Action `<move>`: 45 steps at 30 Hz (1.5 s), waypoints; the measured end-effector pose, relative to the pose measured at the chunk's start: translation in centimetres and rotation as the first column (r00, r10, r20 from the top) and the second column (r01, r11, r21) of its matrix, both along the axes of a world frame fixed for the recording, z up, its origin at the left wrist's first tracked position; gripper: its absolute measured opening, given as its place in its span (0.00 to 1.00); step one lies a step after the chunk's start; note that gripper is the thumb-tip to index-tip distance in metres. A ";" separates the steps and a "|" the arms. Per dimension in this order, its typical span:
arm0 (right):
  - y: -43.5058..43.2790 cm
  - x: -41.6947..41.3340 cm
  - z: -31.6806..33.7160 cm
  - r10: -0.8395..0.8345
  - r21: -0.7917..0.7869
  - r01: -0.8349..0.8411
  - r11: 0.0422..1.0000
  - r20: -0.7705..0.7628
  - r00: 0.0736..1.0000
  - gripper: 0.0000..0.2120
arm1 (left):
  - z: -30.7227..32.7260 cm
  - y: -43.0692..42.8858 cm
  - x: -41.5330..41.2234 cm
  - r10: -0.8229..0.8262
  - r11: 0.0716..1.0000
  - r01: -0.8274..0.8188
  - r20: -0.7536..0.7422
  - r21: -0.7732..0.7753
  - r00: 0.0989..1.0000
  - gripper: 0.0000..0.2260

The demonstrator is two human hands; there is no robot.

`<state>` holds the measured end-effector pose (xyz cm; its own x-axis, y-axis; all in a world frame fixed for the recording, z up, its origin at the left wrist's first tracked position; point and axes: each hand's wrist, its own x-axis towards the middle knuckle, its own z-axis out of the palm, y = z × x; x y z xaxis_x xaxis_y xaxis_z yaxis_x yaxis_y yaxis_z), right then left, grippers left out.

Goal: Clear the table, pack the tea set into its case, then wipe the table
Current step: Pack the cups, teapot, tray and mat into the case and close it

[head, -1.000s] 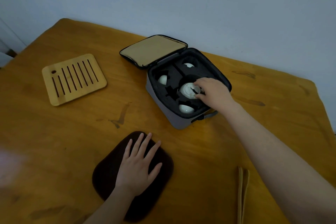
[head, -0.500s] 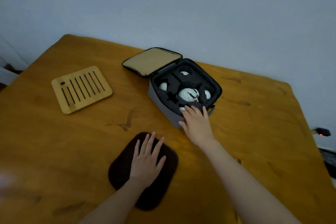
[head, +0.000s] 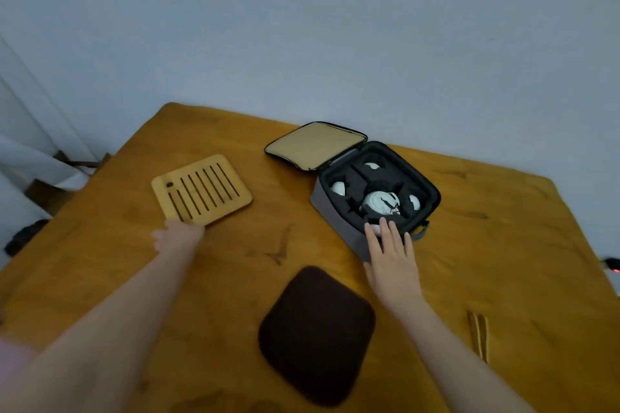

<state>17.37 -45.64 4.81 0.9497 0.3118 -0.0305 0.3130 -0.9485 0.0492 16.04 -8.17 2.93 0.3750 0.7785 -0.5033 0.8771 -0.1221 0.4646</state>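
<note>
Looking down into a grey case (head: 327, 208) standing open on the far right part of the worktop (head: 100, 278), with its tan-lined lid (head: 315, 146) flipped back flat toward the far left. Finding, in the black foam insert (head: 355, 174), a white teapot (head: 380, 203) seated in the middle well, a white cup (head: 371, 165) in the far well, another on the left and a third on the right.

Laying the right-hand grip (head: 392, 265) over the case's near corner, fingers straight and slightly apart, clamping nothing.

Reaching the left-hand grip (head: 177, 235) to the near edge of the slatted bamboo tray (head: 201, 189); too blurred for telling whether apart or together.

Noting the tray lying flat well left of the case, with slots running from far-left to near-right. Seeing a dark brown cloth (head: 317, 334) lying flat between the forearms, and bamboo tongs (head: 479, 334) near the right forearm, long axis pointing away from the person.
</note>
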 end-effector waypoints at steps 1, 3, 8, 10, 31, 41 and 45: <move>0.7 -1.0 -0.1 0.036 0.013 -0.036 0.999 0.020 0.999 0.37 | -0.3 1.3 0.2 0.053 0.998 -0.054 -0.037 -0.029 0.998 0.28; 2.2 -3.4 -1.1 0.129 0.024 -0.129 0.991 -0.005 0.992 0.36 | -0.9 2.8 0.9 0.105 0.992 -0.108 -0.048 -0.064 0.993 0.30; 5.3 -7.8 -4.3 0.071 -0.037 -0.085 0.996 -0.286 0.956 0.42 | -1.0 3.5 2.5 0.094 0.993 -0.096 -0.036 -0.066 0.995 0.36; 6.2 -8.4 -4.8 0.031 -0.036 -0.046 0.998 -0.331 0.943 0.42 | -1.2 4.1 2.8 0.107 0.992 -0.109 -0.036 -0.059 0.994 0.37; 6.5 -8.2 -3.9 0.128 0.020 -0.132 0.991 -0.436 0.891 0.37 | 5.5 -1.3 1.1 0.536 0.822 -0.232 0.570 -0.520 0.622 0.13; 1.3 -8.9 -0.8 0.065 0.300 -0.041 0.953 -0.070 0.995 0.35 | 10.1 -17.8 1.7 0.504 0.581 0.194 0.536 -0.791 0.677 0.17; -0.8 -9.5 0.1 0.075 0.349 -0.033 0.937 -0.107 0.991 0.35 | 9.3 -24.3 3.9 0.458 0.582 0.217 0.536 -0.784 0.709 0.19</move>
